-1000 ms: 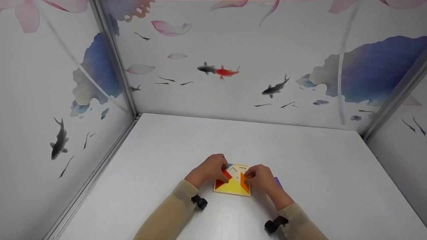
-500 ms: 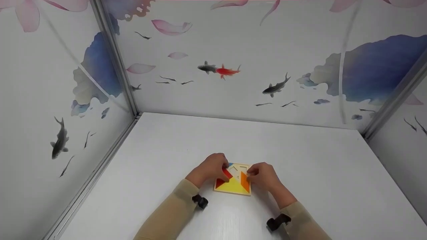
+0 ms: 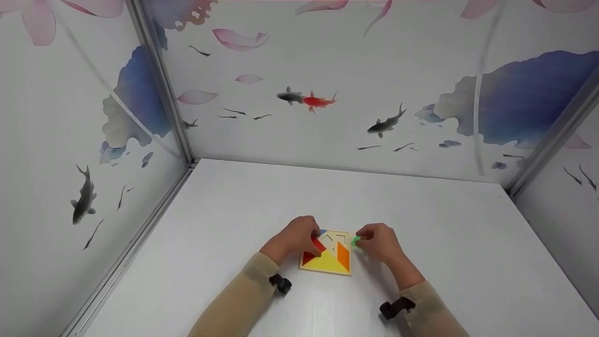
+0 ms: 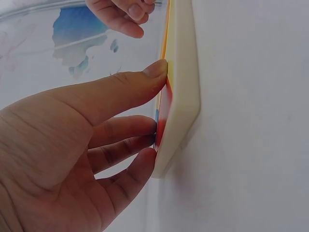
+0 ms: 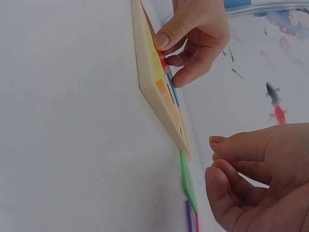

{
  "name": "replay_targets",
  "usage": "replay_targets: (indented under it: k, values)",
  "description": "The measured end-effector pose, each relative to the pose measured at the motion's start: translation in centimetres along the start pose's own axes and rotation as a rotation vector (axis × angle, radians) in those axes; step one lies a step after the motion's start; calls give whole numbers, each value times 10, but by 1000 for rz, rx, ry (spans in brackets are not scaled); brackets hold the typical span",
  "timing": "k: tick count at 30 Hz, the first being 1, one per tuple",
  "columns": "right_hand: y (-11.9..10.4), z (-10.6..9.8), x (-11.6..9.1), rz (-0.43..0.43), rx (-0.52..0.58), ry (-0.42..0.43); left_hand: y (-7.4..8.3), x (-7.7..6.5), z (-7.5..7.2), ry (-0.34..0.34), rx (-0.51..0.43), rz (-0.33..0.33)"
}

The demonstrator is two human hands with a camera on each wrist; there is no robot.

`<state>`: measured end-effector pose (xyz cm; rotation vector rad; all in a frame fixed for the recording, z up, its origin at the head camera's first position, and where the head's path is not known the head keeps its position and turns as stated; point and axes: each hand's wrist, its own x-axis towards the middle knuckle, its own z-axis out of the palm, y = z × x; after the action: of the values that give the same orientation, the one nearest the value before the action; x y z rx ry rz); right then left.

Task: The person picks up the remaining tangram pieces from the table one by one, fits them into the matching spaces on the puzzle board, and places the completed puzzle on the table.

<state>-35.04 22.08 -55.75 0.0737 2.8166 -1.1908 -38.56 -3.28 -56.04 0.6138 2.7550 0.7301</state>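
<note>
Left hand (image 3: 292, 237) and right hand (image 3: 381, 244) are working inside white walls (image 3: 327, 145) printed with fish (image 3: 319, 101), over a smooth white tabletop (image 3: 234, 201). The left is resting spread thumb and fingertips on a pale square tray (image 4: 186, 63); the right is hovering beside it, thumb and fingers narrowly parted. Inside, a flat yellow triangle (image 3: 329, 264) is adjoining an orange parallelogram (image 3: 343, 257); a green piece (image 5: 188, 179) is lying just outside.
</note>
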Motion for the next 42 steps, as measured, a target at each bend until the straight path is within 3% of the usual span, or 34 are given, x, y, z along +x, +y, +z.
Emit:
replay_targets:
  k: [9, 16, 37, 42]
  values:
    - [5, -10, 0, 2, 41, 38, -2, 0, 1, 4, -11, -3]
    - [7, -9, -1, -28, 29, 75, -3, -1, 0, 7, 18, 47]
    - [7, -4, 2, -1, -2, 64, -2, 1, 1, -2, -21, -7]
    - [10, -2, 3, 3, 9, 61, -2, 1, 0, -1, 17, 27]
